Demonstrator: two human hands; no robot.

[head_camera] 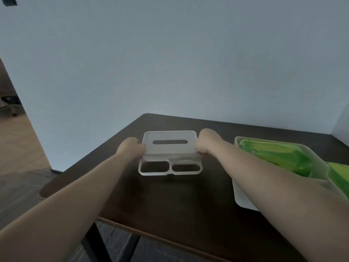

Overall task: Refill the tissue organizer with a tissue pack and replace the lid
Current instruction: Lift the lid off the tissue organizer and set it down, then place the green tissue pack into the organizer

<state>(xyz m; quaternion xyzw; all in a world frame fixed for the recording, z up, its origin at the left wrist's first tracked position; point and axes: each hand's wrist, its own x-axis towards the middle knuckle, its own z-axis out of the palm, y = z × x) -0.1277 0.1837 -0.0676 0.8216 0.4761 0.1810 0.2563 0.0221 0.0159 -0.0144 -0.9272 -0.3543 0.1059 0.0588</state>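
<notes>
You held the white lid [170, 146] by its two short ends, your left hand [131, 147] curled tight on the left edge and your right hand [204, 143] clenched on the right edge. The lid was lifted and tilted, its slot facing you and two open cut-outs along its near side. Below and in front of it the dark table [170, 201] lay bare up to the near edge, leaving room between your forearms. The far corner of the table met the pale wall [170, 63]. At your right the white organizer [243, 197] sat near the right side, a green tissue pack [273, 156] lying inside it. Your right forearm covered its near wall, and the frame cut off its right end. Another green pack [340, 174] showed just beyond, mostly cropped.
</notes>
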